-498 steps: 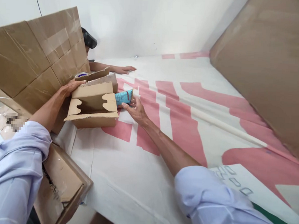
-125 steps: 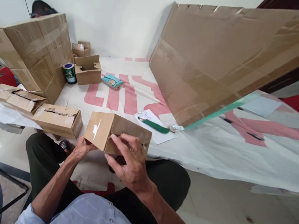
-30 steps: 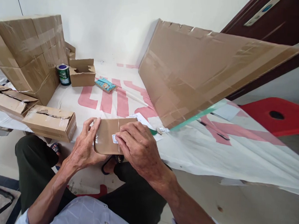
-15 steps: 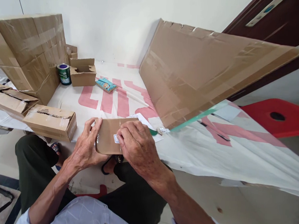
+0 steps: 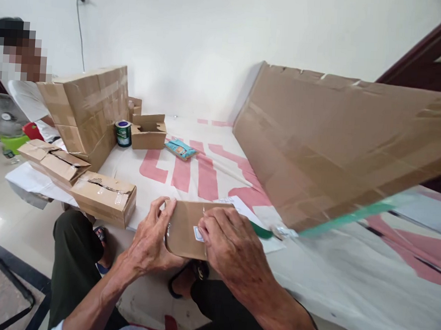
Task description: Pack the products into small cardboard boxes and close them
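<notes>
My left hand [image 5: 149, 240] is wrapped round the left end of a small brown cardboard box [image 5: 185, 217], thumb along the top edge and fingers beneath. The box is tilted up in front of me at the table's front edge. On its face is a small white label [image 5: 198, 234] with a blue border. My right hand [image 5: 236, 243] lies over the right part of the box, its fingertips pinched together at the label's right side. The knuckles cover the rest of that end. A white sheet of paper [image 5: 273, 245] lies partly hidden behind my right hand.
Closed cartons [image 5: 104, 200] and a taped stack [image 5: 97, 102] stand left. Behind are a green can [image 5: 122, 134], an open box [image 5: 149, 139] and a blue packet [image 5: 180, 149]. A large cardboard panel [image 5: 330, 142] leans at right. A person [image 5: 30, 98] is far left.
My view has swung left and upward, so the table's things appear further right and lower. A person and a fan now show at the left. Both hands keep nearly the same hold on the box.
</notes>
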`<state>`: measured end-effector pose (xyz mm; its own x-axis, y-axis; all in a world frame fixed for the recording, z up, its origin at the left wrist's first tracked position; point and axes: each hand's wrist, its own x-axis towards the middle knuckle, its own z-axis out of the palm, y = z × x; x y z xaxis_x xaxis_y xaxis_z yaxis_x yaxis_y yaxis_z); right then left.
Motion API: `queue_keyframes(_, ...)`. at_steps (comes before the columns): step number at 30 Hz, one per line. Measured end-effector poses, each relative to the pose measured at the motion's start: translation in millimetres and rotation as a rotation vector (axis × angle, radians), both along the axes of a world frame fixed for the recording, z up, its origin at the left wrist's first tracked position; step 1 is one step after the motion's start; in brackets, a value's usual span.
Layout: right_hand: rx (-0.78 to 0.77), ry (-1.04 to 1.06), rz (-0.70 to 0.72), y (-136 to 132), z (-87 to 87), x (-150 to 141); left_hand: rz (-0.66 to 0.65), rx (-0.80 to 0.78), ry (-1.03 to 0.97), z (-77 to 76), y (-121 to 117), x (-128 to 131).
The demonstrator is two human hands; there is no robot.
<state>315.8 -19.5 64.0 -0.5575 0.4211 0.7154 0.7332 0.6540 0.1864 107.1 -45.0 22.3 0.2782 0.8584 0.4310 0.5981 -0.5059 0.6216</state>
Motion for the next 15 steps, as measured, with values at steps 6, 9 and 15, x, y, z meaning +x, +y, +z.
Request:
queue_keyframes(6,-0.001,0.032,0.049,0.4,-3.7,3.2,0.014,0.015,-0.024,-6.8,0.2,-0.2)
queue_keyframes(9,-0.011,0.014,0.046,-0.5,-2.8,2.8,0.002,0.011,-0.026,-6.4,0.2,0.1)
queue_keyframes(15,0.008,0.039,0.083,2.8,-4.0,-0.8,0.007,-0.025,-0.035,-5.1,0.0,-3.3)
